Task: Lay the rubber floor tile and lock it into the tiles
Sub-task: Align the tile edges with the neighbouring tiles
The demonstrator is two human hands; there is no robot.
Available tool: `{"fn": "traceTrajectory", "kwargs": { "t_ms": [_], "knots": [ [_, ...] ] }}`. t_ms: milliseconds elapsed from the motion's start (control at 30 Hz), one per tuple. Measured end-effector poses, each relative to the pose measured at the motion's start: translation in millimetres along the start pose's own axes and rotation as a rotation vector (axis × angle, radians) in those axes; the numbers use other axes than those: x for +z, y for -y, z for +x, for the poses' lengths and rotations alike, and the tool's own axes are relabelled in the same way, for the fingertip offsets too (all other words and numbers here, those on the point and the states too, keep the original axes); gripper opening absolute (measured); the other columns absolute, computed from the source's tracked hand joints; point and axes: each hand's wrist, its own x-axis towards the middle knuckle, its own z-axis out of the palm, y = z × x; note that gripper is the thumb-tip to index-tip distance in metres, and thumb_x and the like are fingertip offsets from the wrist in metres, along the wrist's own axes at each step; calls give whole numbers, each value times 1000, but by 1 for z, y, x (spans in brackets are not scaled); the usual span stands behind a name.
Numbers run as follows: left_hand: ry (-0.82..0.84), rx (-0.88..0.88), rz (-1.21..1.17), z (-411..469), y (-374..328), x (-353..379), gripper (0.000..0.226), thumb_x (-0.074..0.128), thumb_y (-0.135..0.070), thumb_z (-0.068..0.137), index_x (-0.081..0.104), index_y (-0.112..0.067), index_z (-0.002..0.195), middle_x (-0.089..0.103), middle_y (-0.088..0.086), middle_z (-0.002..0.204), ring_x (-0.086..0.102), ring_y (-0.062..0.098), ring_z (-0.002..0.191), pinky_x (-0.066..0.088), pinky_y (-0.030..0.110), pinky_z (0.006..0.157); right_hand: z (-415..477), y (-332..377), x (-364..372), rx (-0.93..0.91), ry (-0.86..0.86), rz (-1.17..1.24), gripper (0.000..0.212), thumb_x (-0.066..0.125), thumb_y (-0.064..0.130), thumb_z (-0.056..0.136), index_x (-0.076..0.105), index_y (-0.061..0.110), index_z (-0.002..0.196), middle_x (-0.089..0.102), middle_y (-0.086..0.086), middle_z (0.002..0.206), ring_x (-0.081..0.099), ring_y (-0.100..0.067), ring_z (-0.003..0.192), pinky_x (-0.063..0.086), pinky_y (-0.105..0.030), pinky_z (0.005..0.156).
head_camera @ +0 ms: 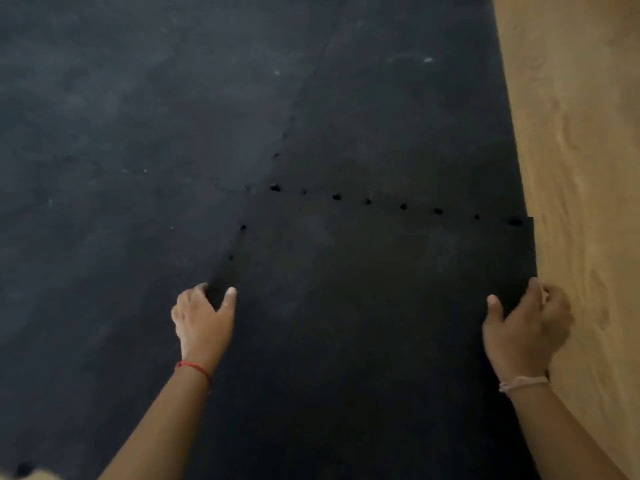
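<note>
Black rubber covers most of what is seen from the head view. On the far left, laid tiles lie flat, dusted with pale scuffs and a few white specks. Low in the left corner a small tan patch is glimpsed, too blurred to name.

Moving right, the left hand is placed at the left edge of the near floor tile. Its thumb is pressed on top of the tile and its fingers are curled over the edge, so the grip is clenched on the tile at the seam. A red thread is worn around that wrist. From this hand a seam runs up and away, marked by a few dark gaps where the interlocking teeth are not fully closed.

The floor tile itself is spread in the middle of the view, between the two hands. Along its far edge a second seam is seen crossing to the right, dotted with a row of dark holes; another laid tile lies beyond it.

Further right, the right hand is closed on the tile's right edge, thumb on top and fingers wrapped around the side. A pale band is worn on that wrist.

At the far right, bare wooden flooring of a yellowish tone is exposed just beside the tile's edge.
</note>
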Motion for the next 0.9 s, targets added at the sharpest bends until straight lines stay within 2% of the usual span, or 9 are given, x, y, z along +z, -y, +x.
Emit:
{"fn": "traceTrajectory", "kwargs": {
  "t_ms": [100, 267, 400, 500, 567, 600, 667, 767, 900],
  "knots": [
    [-65, -58, 70, -56, 45, -9, 58, 58, -30, 86, 41, 4, 131, 40, 25, 135, 32, 41, 128, 24, 49, 107, -16, 49, 12, -304, 173, -28, 72, 57, 36, 86, 28, -1, 141, 23, -21, 152, 19, -34, 140, 22, -50, 110],
    [-240, -690, -45, -131, 87, -28, 83, 62, -46, 75, 35, 4, 134, 30, 28, 143, 24, 39, 133, 15, 46, 111, -57, 145, 46, -700, 414, 27, 80, 42, 53, 89, 13, 5, 146, 5, -13, 158, 2, -24, 145, 7, -37, 115],
    [-191, -847, -330, -144, 86, -36, 74, 65, -31, 81, 28, -1, 139, 23, 22, 147, 17, 31, 136, 19, 41, 111, -110, 185, 68, -817, 522, 34, 81, 36, 57, 89, 9, 8, 147, 1, -11, 158, -2, -22, 145, 2, -34, 114],
    [-237, -1109, -548, -129, 87, -46, 73, 64, -37, 82, 31, 2, 134, 32, 24, 143, 32, 37, 130, 29, 46, 106, -127, 188, 74, -871, 492, -59, 81, 32, 59, 89, 10, 7, 147, 3, -13, 158, 0, -24, 145, 4, -37, 115],
    [-228, -1093, -607, -123, 96, -51, 47, 64, -38, 81, 55, 3, 104, 58, 23, 113, 54, 38, 103, 45, 44, 88, -128, 188, 74, -863, 479, -73, 79, 33, 58, 89, 11, 7, 146, 4, -14, 158, 1, -25, 145, 5, -38, 116],
    [-208, -1071, -649, -124, 101, -55, 39, 64, -38, 81, 59, 0, 83, 63, 19, 92, 58, 33, 84, 47, 39, 73, -129, 189, 74, -859, 478, -75, 79, 34, 57, 90, 12, 6, 146, 5, -14, 158, 1, -25, 145, 6, -39, 116],
    [-182, -1072, -727, -126, 109, -63, 40, 66, -39, 79, 50, -7, 61, 54, 9, 68, 50, 24, 63, 45, 38, 66, -130, 189, 74, -862, 473, -96, 78, 35, 56, 90, 13, 6, 146, 6, -14, 158, 2, -25, 145, 7, -39, 116],
    [-130, -1140, -888, -124, 115, -70, 39, 68, -37, 78, 45, -11, 62, 47, 8, 67, 46, 24, 62, 45, 45, 79, -130, 189, 75, -872, 460, -122, 79, 35, 56, 90, 13, 6, 146, 7, -14, 158, 2, -26, 145, 7, -39, 116],
    [-152, -1021, -951, -126, 109, -74, 29, 60, -29, 86, 46, -10, 68, 50, 10, 73, 48, 25, 66, 43, 38, 66, -131, 191, 74, -865, 470, -170, 81, 30, 59, 90, 8, 6, 147, 3, -14, 158, -1, -25, 145, 4, -38, 116]
  ]
}}
